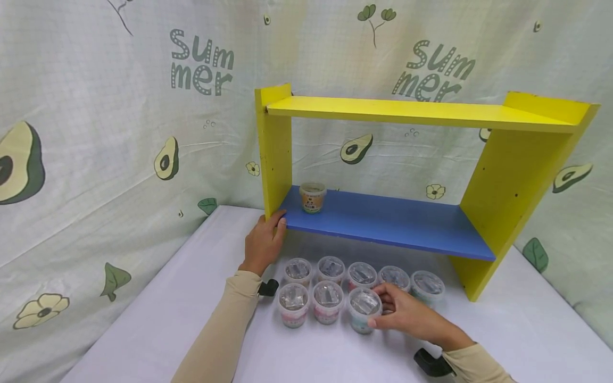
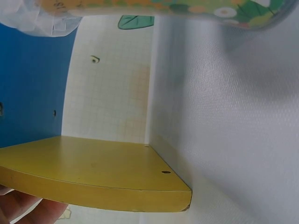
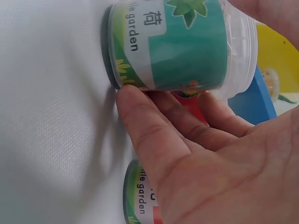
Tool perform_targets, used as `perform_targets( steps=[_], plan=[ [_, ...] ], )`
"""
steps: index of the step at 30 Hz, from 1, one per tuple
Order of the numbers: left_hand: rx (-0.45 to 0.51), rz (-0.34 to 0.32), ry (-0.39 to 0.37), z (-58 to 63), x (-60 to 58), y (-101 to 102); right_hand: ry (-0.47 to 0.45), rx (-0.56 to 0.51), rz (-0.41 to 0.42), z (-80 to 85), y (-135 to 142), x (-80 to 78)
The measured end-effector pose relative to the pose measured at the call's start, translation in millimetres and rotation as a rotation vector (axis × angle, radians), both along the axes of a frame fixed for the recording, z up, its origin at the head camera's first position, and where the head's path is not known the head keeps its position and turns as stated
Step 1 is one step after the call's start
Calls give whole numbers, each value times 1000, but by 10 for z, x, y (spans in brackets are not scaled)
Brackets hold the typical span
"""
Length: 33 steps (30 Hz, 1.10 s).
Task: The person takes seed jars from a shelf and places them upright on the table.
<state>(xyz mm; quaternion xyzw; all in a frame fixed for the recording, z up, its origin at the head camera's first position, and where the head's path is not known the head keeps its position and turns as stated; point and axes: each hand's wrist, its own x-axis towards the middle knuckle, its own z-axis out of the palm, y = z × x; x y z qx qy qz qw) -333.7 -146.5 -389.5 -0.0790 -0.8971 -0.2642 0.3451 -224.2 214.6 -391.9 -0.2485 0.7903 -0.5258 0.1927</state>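
My left hand grips the front edge of the yellow side panel of a shelf unit, at the left end of its blue board. In the left wrist view, fingers show behind that panel. My right hand holds a small clear-lidded plastic tub at the right end of the front row, thumb on the near side and fingers on the far side. Its label is teal with a leaf picture and "little garden" print. Two pink-labelled tubs, including one plastic tub, stand left of it.
Behind the front row, several similar tubs line up below the blue board. One orange-labelled tub stands on the board's left end. A yellow top board spans the unit. White cloth covers the table; a printed curtain hangs behind.
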Motion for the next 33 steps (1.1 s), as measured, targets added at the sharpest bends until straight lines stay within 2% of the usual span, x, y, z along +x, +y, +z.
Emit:
perform_targets(
  steps=[8, 12, 24, 33],
  plan=[
    [-2, -3, 9, 7, 2, 10, 51, 101, -28, 35, 23, 28],
    [1, -3, 14, 5, 8, 6, 75, 110, -7, 61, 23, 39],
    [-3, -5, 15, 4, -4, 2, 159, 171, -44, 29, -20, 43],
    [-3, -6, 32, -19, -6, 0, 187, 217, 8, 105, 22, 65]
  ],
)
